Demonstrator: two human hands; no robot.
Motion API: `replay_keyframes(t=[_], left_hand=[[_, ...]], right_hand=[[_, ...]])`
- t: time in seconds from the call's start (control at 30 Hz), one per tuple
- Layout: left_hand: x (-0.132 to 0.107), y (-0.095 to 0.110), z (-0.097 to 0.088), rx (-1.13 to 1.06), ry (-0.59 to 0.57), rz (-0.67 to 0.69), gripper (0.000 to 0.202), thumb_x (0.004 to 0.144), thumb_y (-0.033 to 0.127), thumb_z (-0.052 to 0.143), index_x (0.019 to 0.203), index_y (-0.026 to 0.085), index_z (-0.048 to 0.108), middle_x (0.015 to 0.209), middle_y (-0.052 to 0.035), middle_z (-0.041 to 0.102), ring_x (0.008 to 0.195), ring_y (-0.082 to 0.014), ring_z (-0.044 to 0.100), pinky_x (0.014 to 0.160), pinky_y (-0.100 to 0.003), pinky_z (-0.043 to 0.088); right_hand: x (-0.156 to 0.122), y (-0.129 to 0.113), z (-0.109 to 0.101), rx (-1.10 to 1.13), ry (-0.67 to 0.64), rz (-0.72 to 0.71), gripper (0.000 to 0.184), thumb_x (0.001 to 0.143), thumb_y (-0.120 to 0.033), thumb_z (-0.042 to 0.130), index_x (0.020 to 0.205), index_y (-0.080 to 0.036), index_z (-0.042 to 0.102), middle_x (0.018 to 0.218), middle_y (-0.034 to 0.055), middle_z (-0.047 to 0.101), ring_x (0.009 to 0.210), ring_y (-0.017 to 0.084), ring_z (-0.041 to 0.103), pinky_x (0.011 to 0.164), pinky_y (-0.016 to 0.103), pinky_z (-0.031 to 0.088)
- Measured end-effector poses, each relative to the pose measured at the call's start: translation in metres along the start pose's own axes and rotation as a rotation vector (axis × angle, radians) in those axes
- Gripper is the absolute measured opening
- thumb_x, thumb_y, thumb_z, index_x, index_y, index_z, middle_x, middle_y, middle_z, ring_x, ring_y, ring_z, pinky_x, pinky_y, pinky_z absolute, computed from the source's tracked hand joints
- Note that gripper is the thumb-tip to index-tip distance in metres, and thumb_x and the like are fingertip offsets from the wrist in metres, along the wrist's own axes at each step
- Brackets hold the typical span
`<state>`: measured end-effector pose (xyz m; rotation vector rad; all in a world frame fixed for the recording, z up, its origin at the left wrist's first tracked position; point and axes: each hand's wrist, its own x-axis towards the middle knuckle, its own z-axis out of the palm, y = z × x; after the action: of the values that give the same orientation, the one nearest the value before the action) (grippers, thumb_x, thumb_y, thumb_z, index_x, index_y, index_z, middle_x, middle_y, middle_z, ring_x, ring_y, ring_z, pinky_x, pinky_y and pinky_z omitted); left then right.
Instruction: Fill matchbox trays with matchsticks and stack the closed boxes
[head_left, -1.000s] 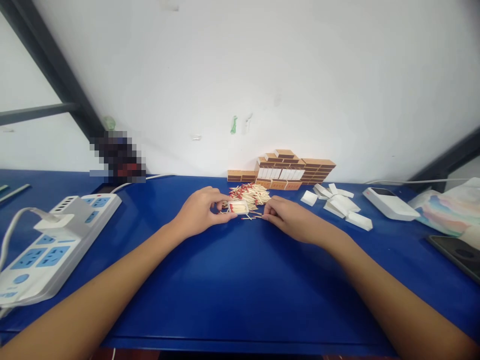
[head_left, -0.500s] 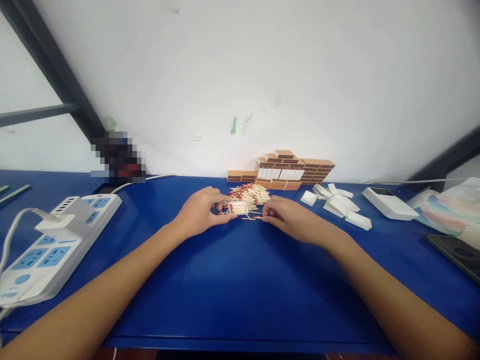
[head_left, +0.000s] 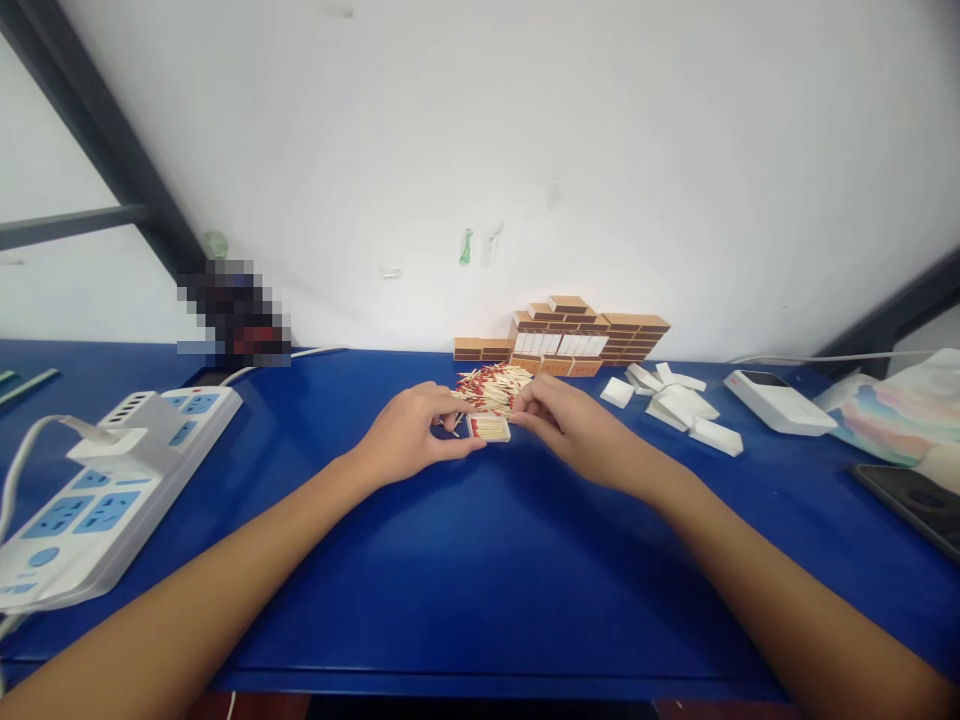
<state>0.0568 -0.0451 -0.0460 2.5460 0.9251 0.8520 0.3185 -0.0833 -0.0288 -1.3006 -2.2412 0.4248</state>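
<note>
A small white matchbox tray (head_left: 489, 428) half full of red-tipped matches lies on the blue table (head_left: 480, 580). My left hand (head_left: 411, 433) curls round the tray's left side, thumb and fingers pinching it. My right hand (head_left: 568, 425) is closed in a pinch at the tray's upper right edge, seemingly on a few matches. Just behind both hands lies a loose pile of matches (head_left: 495, 385).
Brown matchbox sleeves (head_left: 577, 335) are stacked against the white wall. Several empty white trays (head_left: 679, 405) lie to the right, then a white device (head_left: 780, 402), a patterned bag (head_left: 900, 420) and a dark phone (head_left: 911, 505). A white power strip (head_left: 97, 480) sits far left.
The tray has slid a little right and nearer to me with my left hand. My right hand rose from the loose matches on the table to the tray's upper right edge.
</note>
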Motion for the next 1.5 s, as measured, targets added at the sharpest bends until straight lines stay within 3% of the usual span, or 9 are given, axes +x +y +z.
replay_keyframes(t=[0.17, 0.4, 0.9, 1.0, 1.17, 1.37, 1.5], left_hand=[[0.0, 0.01, 0.005, -0.041, -0.01, 0.023, 0.028, 0.087, 0.044, 0.082, 0.105, 0.024, 0.078, 0.077, 0.0011, 0.064, 0.075, -0.016, 0.055, 0.068, -0.029, 0.042], [-0.002, 0.008, 0.008, -0.048, -0.012, 0.035, 0.03, 0.087, 0.045, 0.081, 0.109, 0.025, 0.079, 0.079, 0.0006, 0.065, 0.077, -0.0166, 0.056, 0.07, -0.029, 0.044], [-0.001, 0.009, 0.004, -0.035, -0.029, 0.024, 0.029, 0.087, 0.045, 0.081, 0.107, 0.025, 0.079, 0.08, 0.0004, 0.067, 0.077, -0.0167, 0.057, 0.07, -0.029, 0.044], [0.0, 0.007, 0.003, -0.038, -0.024, 0.021, 0.028, 0.086, 0.045, 0.082, 0.106, 0.024, 0.079, 0.08, 0.0, 0.067, 0.076, -0.0163, 0.057, 0.069, -0.028, 0.044], [0.003, -0.002, -0.003, -0.054, 0.096, -0.025, 0.027, 0.086, 0.043, 0.081, 0.104, 0.022, 0.082, 0.074, 0.0007, 0.064, 0.066, -0.0131, 0.052, 0.064, -0.027, 0.041], [0.005, -0.009, -0.016, 0.02, 0.075, -0.023, 0.029, 0.085, 0.043, 0.082, 0.107, 0.023, 0.081, 0.077, 0.0, 0.066, 0.068, -0.0133, 0.053, 0.066, -0.028, 0.041], [0.006, -0.011, -0.019, 0.056, 0.085, -0.03, 0.027, 0.087, 0.043, 0.081, 0.105, 0.023, 0.081, 0.077, -0.0004, 0.067, 0.068, -0.0136, 0.053, 0.066, -0.028, 0.041]], right_hand=[[-0.004, -0.011, 0.01, -0.051, -0.049, -0.058, 0.013, 0.106, -0.027, 0.049, 0.095, -0.022, 0.055, 0.101, 0.0064, 0.062, 0.082, 0.019, 0.057, 0.072, 0.032, 0.043], [-0.006, -0.011, 0.016, -0.043, -0.058, -0.069, 0.016, 0.106, -0.027, 0.052, 0.091, -0.022, 0.053, 0.101, 0.0052, 0.063, 0.083, 0.018, 0.057, 0.073, 0.031, 0.042], [-0.005, -0.008, 0.011, -0.11, -0.014, -0.087, 0.012, 0.105, -0.025, 0.051, 0.097, -0.022, 0.06, 0.103, 0.0076, 0.059, 0.082, 0.02, 0.058, 0.074, 0.033, 0.045], [-0.004, -0.009, 0.009, -0.092, 0.028, -0.124, 0.015, 0.106, -0.025, 0.048, 0.099, -0.022, 0.06, 0.101, 0.0073, 0.059, 0.08, 0.019, 0.057, 0.073, 0.033, 0.045], [-0.001, -0.002, -0.002, -0.132, 0.193, -0.109, 0.011, 0.105, -0.024, 0.051, 0.099, -0.021, 0.06, 0.097, 0.0065, 0.061, 0.079, 0.019, 0.056, 0.074, 0.033, 0.044], [0.001, 0.019, 0.0, -0.236, 0.0, 0.006, 0.011, 0.101, -0.024, 0.056, 0.095, -0.021, 0.064, 0.097, 0.0069, 0.063, 0.081, 0.02, 0.059, 0.074, 0.033, 0.042], [0.003, 0.023, 0.013, -0.212, -0.043, 0.03, 0.005, 0.098, -0.022, 0.059, 0.097, -0.021, 0.063, 0.102, 0.0074, 0.064, 0.083, 0.019, 0.059, 0.073, 0.031, 0.043]])
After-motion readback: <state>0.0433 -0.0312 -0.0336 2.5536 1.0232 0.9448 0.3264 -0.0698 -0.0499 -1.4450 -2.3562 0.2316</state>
